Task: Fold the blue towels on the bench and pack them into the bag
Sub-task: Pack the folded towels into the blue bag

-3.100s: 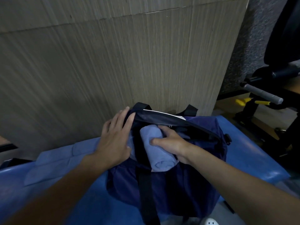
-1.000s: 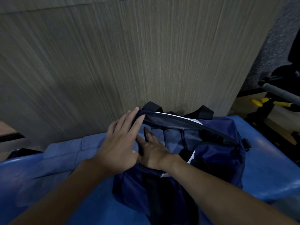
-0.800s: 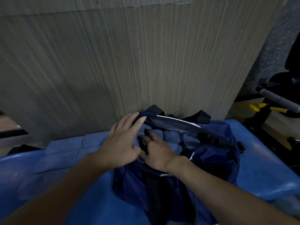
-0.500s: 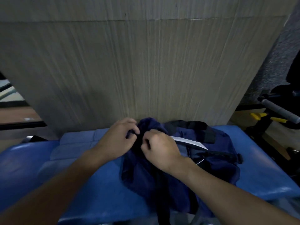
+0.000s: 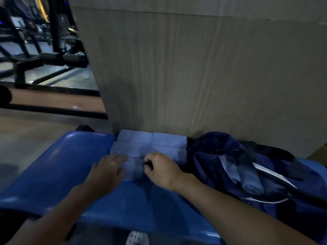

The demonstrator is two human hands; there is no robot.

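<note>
Several light blue towels [image 5: 150,143] lie flat in rows on the blue bench [image 5: 53,167], against the wall. My left hand [image 5: 108,167] rests with straight fingers on the left side of the nearest towel [image 5: 131,167]. At that towel's right edge my right hand [image 5: 160,169] has its fingers curled, thumb and forefinger pinching the cloth; motion blur softens the detail. To the right, the navy bag [image 5: 221,156] slumps open on the bench with rolled blue towels [image 5: 247,177] showing inside it.
A wood-grain wall panel [image 5: 194,76] rises right behind the bench. Black gym machine frames [image 5: 53,55] stand on the floor at the far left. A white perforated shoe [image 5: 137,238] shows below the bench's front edge.
Both hands have let go of the bag's opening and moved left onto the towels on the bench. My view has swung left, so the bag now lies to the right.
</note>
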